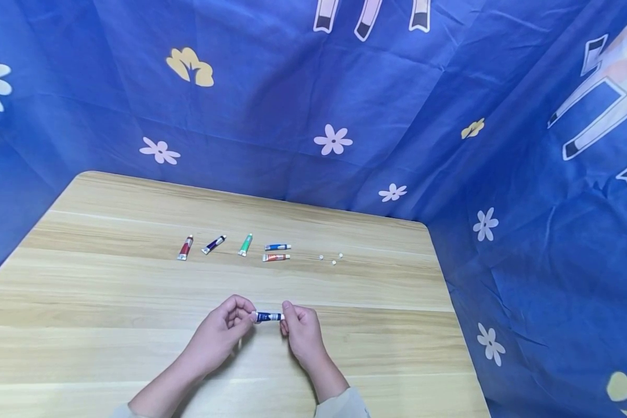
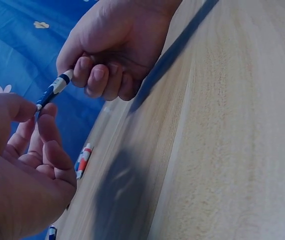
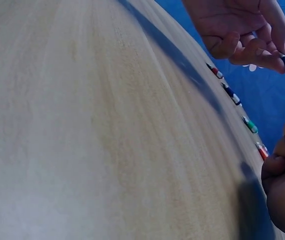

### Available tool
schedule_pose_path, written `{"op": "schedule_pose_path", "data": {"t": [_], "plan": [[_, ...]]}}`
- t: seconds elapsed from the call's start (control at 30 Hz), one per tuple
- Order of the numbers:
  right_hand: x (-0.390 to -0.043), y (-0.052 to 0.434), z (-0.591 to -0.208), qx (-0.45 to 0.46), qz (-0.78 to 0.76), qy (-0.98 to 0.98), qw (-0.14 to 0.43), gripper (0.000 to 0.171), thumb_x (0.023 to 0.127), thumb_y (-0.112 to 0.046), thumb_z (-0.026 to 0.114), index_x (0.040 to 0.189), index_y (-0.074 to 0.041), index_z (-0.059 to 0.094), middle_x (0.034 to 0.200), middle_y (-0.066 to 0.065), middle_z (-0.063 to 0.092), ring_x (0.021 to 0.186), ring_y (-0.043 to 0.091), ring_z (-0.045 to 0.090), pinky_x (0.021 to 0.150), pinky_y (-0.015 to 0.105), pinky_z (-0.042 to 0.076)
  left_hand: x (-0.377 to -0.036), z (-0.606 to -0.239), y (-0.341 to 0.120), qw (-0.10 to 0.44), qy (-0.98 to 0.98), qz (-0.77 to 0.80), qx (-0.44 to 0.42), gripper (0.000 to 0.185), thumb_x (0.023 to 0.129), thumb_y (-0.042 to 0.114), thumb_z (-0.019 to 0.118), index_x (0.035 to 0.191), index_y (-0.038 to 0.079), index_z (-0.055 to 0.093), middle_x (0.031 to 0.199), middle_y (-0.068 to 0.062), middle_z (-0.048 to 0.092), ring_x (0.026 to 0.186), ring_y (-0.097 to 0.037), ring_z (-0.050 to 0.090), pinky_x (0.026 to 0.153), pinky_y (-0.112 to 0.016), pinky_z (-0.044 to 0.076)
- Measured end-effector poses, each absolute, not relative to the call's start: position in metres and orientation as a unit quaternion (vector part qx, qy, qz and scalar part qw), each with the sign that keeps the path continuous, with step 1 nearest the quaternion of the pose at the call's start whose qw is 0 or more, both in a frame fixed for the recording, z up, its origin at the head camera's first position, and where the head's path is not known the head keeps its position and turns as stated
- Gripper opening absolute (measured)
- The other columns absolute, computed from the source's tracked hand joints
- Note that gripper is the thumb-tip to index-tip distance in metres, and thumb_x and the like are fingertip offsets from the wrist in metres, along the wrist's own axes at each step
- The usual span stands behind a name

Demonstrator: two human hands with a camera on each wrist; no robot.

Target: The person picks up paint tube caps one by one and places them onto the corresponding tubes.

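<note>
Head view: one dark blue tube (image 1: 263, 317) is held above the bench (image 1: 397, 360), on the near side of the green tube (image 1: 246, 245) and slightly to its right.
Left hand (image 1: 222, 330): placed nearer than the green tube; one end of the dark blue tube is pinched between thumb and forefinger, the remaining fingers being bent.
Right hand (image 1: 305, 335): placed nearer than the green tube and to its right; the white-tipped end is pinched by thumb and fingers, the others being curled toward the palm.
Red tube (image 1: 185, 248): laid well left of the green tube.
Purple-blue tube (image 1: 214, 244): laid slantwise, left of the green tube.
Blue tube (image 1: 277, 247) and orange tube (image 1: 275, 257): laid side by side, right of the green tube.
White pieces (image 1: 334, 263): three, small, scattered farther right of the green tube.
Blue cloth (image 1: 271, 104): hung beyond the green tube, printed with flowers.
</note>
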State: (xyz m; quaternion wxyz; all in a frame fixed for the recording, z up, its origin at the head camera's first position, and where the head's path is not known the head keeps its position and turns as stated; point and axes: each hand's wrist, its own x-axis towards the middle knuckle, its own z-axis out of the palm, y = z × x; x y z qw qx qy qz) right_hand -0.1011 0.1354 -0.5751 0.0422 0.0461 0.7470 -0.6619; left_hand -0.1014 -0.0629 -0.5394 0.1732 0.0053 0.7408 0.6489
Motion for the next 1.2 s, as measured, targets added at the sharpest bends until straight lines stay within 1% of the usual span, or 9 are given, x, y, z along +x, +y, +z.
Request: {"op": "schedule_pose_path", "data": {"t": [0.17,0.27,0.37,0.5,0.6,0.7,0.8,1.0,1.2], "plan": [[-0.102,0.137,-0.573,0.041,-0.659,0.750,0.049,0.062,0.116,-0.026,0.051,0.070,0.017,0.051,0.066,0.033,0.052,0.062,0.008,0.050,0.068,0.019,0.045,-0.102,-0.541,-0.064,0.173,0.742,0.647,-0.003,0.020,0.103,0.013,0.072,0.118,0.004,0.062,0.097,-0.008,0.068,0.063,-0.008,0.049,0.053,-0.025,0.045],[-0.104,0.139,-0.573,0.033,-0.655,0.753,0.053,0.060,0.117,-0.027,0.046,0.077,0.016,0.058,0.071,0.032,0.058,0.065,0.007,0.055,0.073,0.020,0.049,-0.103,-0.542,-0.065,0.178,0.742,0.646,-0.015,0.021,0.103,0.015,0.072,0.120,0.005,0.062,0.096,-0.006,0.068,0.061,-0.009,0.048,0.051,-0.024,0.043],[-0.105,0.143,-0.572,0.005,-0.656,0.753,0.054,0.050,0.117,-0.025,0.046,0.091,0.014,0.064,0.083,0.039,0.063,0.072,0.007,0.061,0.079,0.021,0.054,-0.103,-0.542,-0.066,0.182,0.739,0.648,-0.028,0.022,0.104,0.016,0.071,0.122,0.006,0.062,0.094,-0.003,0.067,0.060,-0.009,0.047,0.050,-0.024,0.042],[-0.106,0.147,-0.571,-0.039,-0.674,0.734,0.071,0.025,0.112,-0.016,0.058,0.118,0.007,0.063,0.100,0.037,0.066,0.082,0.007,0.064,0.079,0.019,0.057,-0.105,-0.541,-0.067,0.185,0.733,0.654,-0.043,0.024,0.105,0.015,0.070,0.124,0.005,0.061,0.091,0.000,0.066,0.059,-0.008,0.046,0.049,-0.023,0.041],[-0.105,0.149,-0.570,-0.058,-0.676,0.731,0.071,0.033,0.102,-0.008,0.071,0.131,0.002,0.060,0.109,0.033,0.067,0.088,0.005,0.064,0.079,0.016,0.057,-0.105,-0.541,-0.068,0.184,0.729,0.657,-0.051,0.025,0.105,0.016,0.069,0.125,0.004,0.061,0.089,0.002,0.066,0.059,-0.006,0.045,0.048,-0.022,0.040],[-0.104,0.150,-0.568,-0.068,-0.670,0.737,0.052,0.040,0.094,-0.002,0.079,0.130,0.001,0.062,0.113,0.031,0.067,0.091,0.003,0.064,0.083,0.015,0.057,-0.106,-0.540,-0.069,0.180,0.728,0.659,-0.057,0.025,0.105,0.016,0.069,0.125,0.003,0.061,0.088,0.003,0.066,0.060,-0.006,0.045,0.048,-0.022,0.040],[-0.102,0.150,-0.567,-0.072,-0.668,0.740,0.032,0.035,0.091,0.003,0.080,0.123,0.001,0.067,0.114,0.032,0.068,0.094,0.003,0.065,0.089,0.017,0.059,-0.106,-0.540,-0.069,0.177,0.728,0.660,-0.059,0.026,0.105,0.017,0.070,0.125,0.002,0.061,0.088,0.002,0.066,0.060,-0.006,0.045,0.048,-0.022,0.040],[-0.102,0.148,-0.569,-0.085,-0.642,0.762,-0.017,0.020,0.092,0.003,0.078,0.112,-0.002,0.074,0.103,0.022,0.073,0.091,0.001,0.066,0.087,0.022,0.061,-0.105,-0.539,-0.069,0.178,0.725,0.663,-0.061,0.026,0.106,0.017,0.069,0.125,0.001,0.061,0.088,0.002,0.067,0.060,-0.006,0.045,0.048,-0.021,0.039],[-0.102,0.146,-0.569,-0.077,-0.629,0.773,-0.043,0.014,0.095,-0.006,0.080,0.109,-0.006,0.078,0.102,0.017,0.077,0.088,0.001,0.070,0.084,0.023,0.063,-0.105,-0.537,-0.069,0.181,0.724,0.662,-0.066,0.025,0.107,0.018,0.068,0.125,0.002,0.061,0.087,0.002,0.067,0.060,-0.005,0.045,0.048,-0.021,0.038]]}}
